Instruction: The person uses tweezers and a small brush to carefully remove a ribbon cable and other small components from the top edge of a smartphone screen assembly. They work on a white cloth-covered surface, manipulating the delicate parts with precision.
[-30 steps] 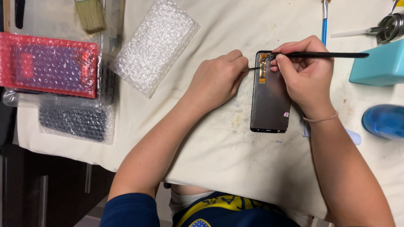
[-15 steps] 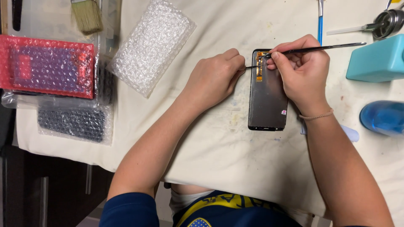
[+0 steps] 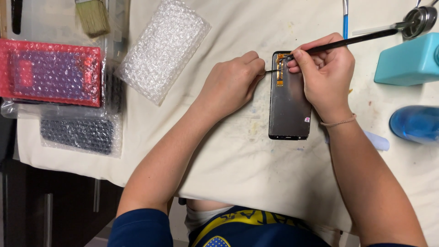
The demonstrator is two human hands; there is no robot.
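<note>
Phone screen panel (image 3: 289, 103), dark and rectangular, lies flat near the middle of a cream cloth (image 3: 238, 155) that covers the work table, with orange flex parts showing at its top end. Largest around it: the cloth itself, stained in patches, then a red bubble-wrap pouch (image 3: 50, 73) at the far left with a dark item inside, and below it a clear pouch holding a black part (image 3: 77, 135). A clear bubble-wrap sleeve (image 3: 162, 48) lies at an angle between those and the hands. At the right edge stand a teal block-shaped container (image 3: 407, 61) and, below it, a blue rounded bottle (image 3: 414, 123).

The left hand (image 3: 233, 84) rests on the cloth just beside the panel's left edge, fingers curled and pressed together on a thin dark tool tip (what exactly it pinches is too small to tell). The right hand (image 3: 324, 75) lies over the panel's upper right side, thumb and fingers pinching a slim black pick (image 3: 352, 41) whose tip meets the orange area at the panel's top. A thin band circles the right wrist.

Smaller things: a paintbrush (image 3: 93, 17) at the top left, a blue-handled tool (image 3: 345, 16) at the top, and a round metal piece (image 3: 420, 20) in the top right corner.
</note>
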